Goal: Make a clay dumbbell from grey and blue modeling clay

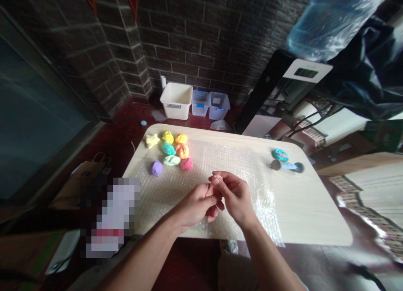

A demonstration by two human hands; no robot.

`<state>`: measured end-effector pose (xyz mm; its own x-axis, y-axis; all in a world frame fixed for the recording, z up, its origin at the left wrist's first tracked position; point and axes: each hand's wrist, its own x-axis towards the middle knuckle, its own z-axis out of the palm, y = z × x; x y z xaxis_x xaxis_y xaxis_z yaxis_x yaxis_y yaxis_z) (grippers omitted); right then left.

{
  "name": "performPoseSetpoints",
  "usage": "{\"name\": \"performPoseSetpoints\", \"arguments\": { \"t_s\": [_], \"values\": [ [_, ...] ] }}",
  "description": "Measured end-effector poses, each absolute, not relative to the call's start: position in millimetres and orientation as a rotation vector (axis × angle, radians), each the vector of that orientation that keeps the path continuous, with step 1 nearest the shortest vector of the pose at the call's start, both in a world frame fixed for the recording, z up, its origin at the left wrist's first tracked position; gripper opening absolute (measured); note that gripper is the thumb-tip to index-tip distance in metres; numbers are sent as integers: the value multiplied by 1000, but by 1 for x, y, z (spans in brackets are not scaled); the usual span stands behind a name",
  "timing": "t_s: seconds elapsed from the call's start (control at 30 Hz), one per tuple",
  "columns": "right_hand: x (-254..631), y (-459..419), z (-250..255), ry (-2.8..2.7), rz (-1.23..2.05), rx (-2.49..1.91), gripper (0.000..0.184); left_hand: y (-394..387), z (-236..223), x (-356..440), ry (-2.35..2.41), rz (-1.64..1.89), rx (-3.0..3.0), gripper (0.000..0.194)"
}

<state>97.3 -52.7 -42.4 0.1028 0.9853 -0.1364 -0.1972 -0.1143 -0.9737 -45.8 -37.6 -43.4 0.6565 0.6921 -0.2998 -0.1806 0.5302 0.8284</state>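
Both hands meet above the front middle of a sheet of bubble wrap (214, 156). My left hand (201, 202) is closed around a small lump of pinkish modelling clay (217, 179), partly hidden by the fingers. The thumb and fingers of my right hand (234, 194) pinch the same lump from the other side. To the left lie several soft clay lumps: a purple one (156, 168), a pink one (187, 164), a pale green one (171, 160), a teal one (168, 148), two orange ones (182, 150), a yellow one (168, 137) and a cream one (153, 141).
On the table's (317, 211) right side are a blue clay piece with an orange stripe (280, 155) and a small dumbbell-shaped object (287, 166). Behind the table, a white bin (176, 102) and two clear plastic boxes (200, 104) stand on the floor. A water dispenser (267, 89) is at right.
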Motion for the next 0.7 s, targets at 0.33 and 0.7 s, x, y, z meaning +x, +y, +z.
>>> {"name": "performPoseSetpoints", "arguments": {
  "t_s": [0.33,0.7],
  "values": [
    [107,-54,-34,-856,1442,-1144,32,-31,-32,-64,377,269,533,39],
    [106,-51,-38,-972,1342,-1162,32,-41,-38,-51,614,392,687,27]
  ]
}}
